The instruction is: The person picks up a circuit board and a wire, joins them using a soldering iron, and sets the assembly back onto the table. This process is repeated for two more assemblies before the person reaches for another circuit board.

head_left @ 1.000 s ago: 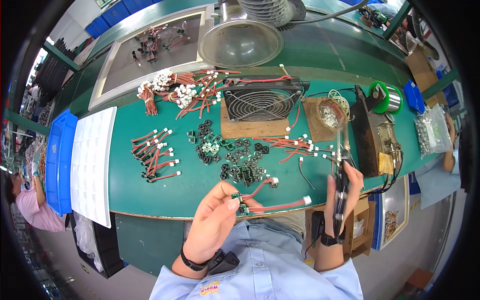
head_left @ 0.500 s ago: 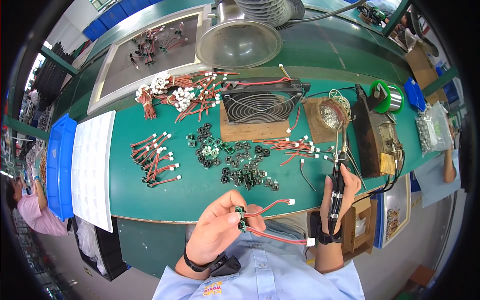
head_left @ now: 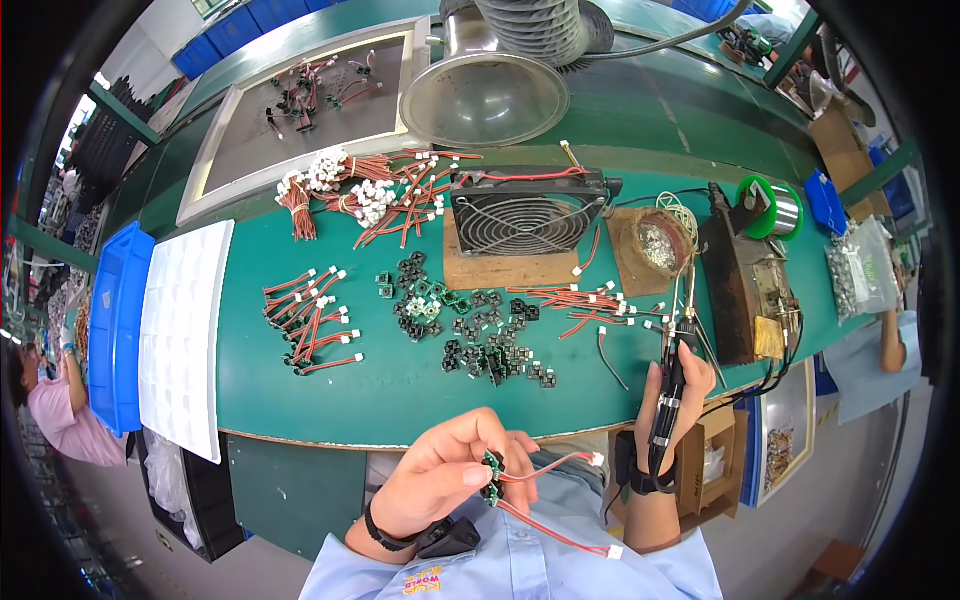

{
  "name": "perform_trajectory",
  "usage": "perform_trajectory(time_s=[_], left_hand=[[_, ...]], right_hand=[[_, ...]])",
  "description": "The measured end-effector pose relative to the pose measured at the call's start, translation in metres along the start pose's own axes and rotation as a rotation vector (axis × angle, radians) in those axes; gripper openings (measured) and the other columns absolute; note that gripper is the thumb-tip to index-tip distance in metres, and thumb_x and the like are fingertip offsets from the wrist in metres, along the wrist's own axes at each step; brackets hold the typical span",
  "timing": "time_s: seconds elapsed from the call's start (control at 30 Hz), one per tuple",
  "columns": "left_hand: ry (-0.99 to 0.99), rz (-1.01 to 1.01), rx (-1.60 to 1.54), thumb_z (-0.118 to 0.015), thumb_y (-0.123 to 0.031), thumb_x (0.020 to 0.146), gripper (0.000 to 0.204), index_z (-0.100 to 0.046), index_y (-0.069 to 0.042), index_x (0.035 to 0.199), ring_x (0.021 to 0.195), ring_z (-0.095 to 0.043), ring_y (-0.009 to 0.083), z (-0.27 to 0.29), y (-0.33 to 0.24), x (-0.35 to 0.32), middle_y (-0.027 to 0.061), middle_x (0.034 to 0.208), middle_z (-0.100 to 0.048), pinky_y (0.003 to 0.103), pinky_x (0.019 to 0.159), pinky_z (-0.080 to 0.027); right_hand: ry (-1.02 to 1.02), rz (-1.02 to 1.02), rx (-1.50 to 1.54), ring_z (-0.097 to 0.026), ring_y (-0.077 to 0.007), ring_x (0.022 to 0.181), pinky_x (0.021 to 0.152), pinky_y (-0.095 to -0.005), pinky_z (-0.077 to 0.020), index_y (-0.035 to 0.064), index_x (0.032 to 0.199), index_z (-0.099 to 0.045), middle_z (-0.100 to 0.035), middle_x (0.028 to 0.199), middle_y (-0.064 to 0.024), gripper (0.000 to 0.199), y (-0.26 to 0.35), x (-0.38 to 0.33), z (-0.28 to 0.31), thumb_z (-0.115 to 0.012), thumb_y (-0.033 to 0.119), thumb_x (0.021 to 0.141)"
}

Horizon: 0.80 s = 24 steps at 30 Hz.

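Note:
In front of my shirt, my left hand [head_left: 440,475] pinches small green circuit boards [head_left: 492,482] between thumb and fingers. Two red-and-black wire leads [head_left: 555,535] run rightward from the boards and end in white connectors. Part of the boards is hidden by the fingertips. My right hand [head_left: 698,382] is wrapped around the black handle of a soldering iron [head_left: 668,405], held upright at the table's front edge. Its metal tip points away from me, near a round dish of silvery bits [head_left: 660,245] on a brown board.
A black fan [head_left: 530,215] stands mid-table, with loose small boards [head_left: 490,360] before it. Wired boards [head_left: 310,325] lie at left, bundled leads [head_left: 345,180] behind. A white tray [head_left: 185,340] and blue bin [head_left: 118,330] flank the left edge; a solder spool [head_left: 785,207] stands right.
My left hand has come down a little, closer to my shirt, with the circuit boards and their leads. My right hand keeps the soldering iron in nearly the same place.

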<state>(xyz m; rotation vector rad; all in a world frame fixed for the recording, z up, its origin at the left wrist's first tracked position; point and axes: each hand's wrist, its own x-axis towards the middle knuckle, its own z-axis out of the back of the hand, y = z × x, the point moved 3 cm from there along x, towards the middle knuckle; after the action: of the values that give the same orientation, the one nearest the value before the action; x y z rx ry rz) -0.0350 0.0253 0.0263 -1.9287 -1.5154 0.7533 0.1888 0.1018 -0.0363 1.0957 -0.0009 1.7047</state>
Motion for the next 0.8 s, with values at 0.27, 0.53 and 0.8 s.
perform_trajectory(time_s=[0.27,0.53,0.8], left_hand=[[0.067,0.065,-0.031,-0.051,-0.029,0.082,0.025,-0.045,-0.005,0.082,0.063,-0.057,0.0231,-0.005,-0.007,-0.004,0.0143,0.059,-0.060,0.041,0.093,-0.028],[-0.091,0.031,0.068,-0.054,-0.027,0.083,0.025,-0.045,-0.004,0.083,0.061,-0.056,0.0214,0.007,-0.012,-0.005,0.0134,0.062,-0.058,0.035,0.071,-0.041],[-0.609,-0.138,0.452,-0.053,-0.013,0.088,0.015,-0.050,-0.002,0.098,0.060,-0.056,0.0130,0.107,-0.031,-0.033,0.0118,0.075,-0.061,0.021,0.049,-0.041]], right_hand=[[-0.009,-0.004,0.007,-0.048,-0.0268,0.095,0.088,-0.0361,-0.0360,0.0023,0.116,-0.052,-0.054,0.100,-0.0130,0.042,0.008,-0.001,0.004,-0.063,-0.004,0.076],[-0.018,-0.031,-0.012,-0.048,-0.0268,0.095,0.088,-0.0359,-0.0364,0.0029,0.116,-0.052,-0.054,0.100,-0.0129,0.042,0.006,-0.004,0.005,-0.063,-0.004,0.076],[0.011,0.027,0.025,-0.050,-0.0263,0.092,0.088,-0.0368,-0.0368,0.0035,0.111,-0.053,-0.057,0.093,-0.0118,0.039,-0.021,0.016,0.007,-0.064,-0.004,0.074]])
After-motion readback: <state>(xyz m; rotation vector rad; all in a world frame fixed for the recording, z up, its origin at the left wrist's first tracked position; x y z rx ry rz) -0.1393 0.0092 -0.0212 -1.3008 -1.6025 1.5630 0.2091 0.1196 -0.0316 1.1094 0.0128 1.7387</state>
